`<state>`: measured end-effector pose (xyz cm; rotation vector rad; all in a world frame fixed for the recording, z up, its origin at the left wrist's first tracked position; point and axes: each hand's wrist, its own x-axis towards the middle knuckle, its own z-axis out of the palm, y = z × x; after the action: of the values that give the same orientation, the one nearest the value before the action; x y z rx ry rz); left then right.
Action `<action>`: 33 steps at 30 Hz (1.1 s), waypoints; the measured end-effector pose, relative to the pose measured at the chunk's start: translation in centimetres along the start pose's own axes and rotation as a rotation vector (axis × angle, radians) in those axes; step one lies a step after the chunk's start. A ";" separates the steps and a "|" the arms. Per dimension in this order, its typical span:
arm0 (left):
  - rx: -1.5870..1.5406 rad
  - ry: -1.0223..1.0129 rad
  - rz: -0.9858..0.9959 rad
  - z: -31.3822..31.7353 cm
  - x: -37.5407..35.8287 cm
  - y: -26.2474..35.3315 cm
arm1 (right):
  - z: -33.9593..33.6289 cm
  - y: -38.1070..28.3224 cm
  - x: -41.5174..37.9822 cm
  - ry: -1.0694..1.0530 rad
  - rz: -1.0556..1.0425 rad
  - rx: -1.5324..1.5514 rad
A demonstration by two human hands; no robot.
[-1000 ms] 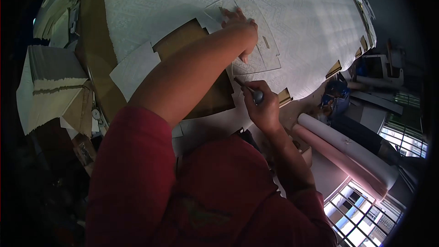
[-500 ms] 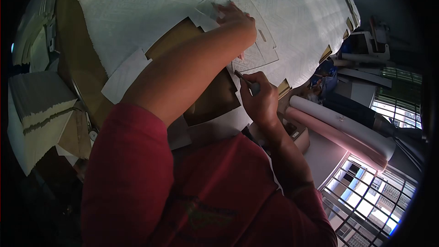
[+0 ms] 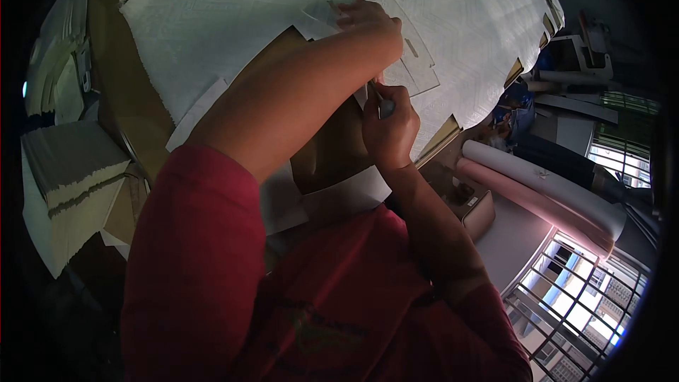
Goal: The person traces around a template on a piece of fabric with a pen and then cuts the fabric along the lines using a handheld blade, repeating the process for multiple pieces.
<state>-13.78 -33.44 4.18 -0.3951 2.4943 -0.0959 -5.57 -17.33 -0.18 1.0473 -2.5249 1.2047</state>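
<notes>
A clear template [image 3: 419,65] with a slot lies on the pale patterned fabric [image 3: 233,3]. Reaching across the front, my left hand [image 3: 369,15] rests on the template with its fingers apart; part of it is behind my forearm. My right hand [image 3: 393,127] is closed around a slim grey-handled tool [image 3: 386,107], close to the template's near edge and just beside my left forearm. The tool's tip is mostly hidden. Below the template, the fabric has a stepped cut-out edge, and a brown surface [image 3: 332,159] shows there.
White sheet pieces [image 3: 346,197] lie along the near table edge. A stack of grey-and-cream layered material [image 3: 74,163] stands at the left. On the right are white and pink rolls [image 3: 537,194], a beige box [image 3: 479,216] and a barred window [image 3: 573,283].
My right hand has moved up the view with the tool, along the template's near edge toward my left forearm. My left hand stays on the template. The whole view has shifted slightly.
</notes>
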 end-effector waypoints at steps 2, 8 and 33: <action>0.002 0.018 0.042 0.2 0.3 -0.5 | -0.2 -0.4 0.1 -0.017 0.030 -0.011; -0.104 0.261 0.114 2.6 2.9 -2.9 | 0.4 0.6 0.9 -0.065 0.084 0.058; -0.253 -0.114 0.200 -2.2 5.0 -9.8 | 5.2 1.6 12.7 -0.423 -0.281 0.299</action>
<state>-16.43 -44.39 4.75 -0.2433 2.4233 0.3159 -15.30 -27.17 0.58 1.8318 -2.3975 1.4267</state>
